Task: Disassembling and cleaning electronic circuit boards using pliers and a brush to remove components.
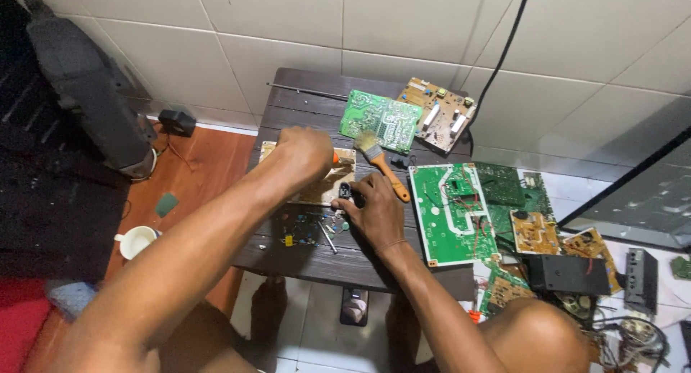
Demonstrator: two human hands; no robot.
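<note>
Left hand [306, 151] grips an orange-handled tool [335, 158] over the tan circuit board [327, 186], while right hand [373, 211] pinches a small black component [345, 192], steadying it on the dark table [317, 261]

Soft even light, mild edge distortion, slight blur

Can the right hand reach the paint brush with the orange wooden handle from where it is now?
Probably yes. The right hand rests on the dark wooden table beside the paint brush with the orange wooden handle, which lies just above its fingers. Nothing lies between them, though the hand already pinches a small black part.
</note>
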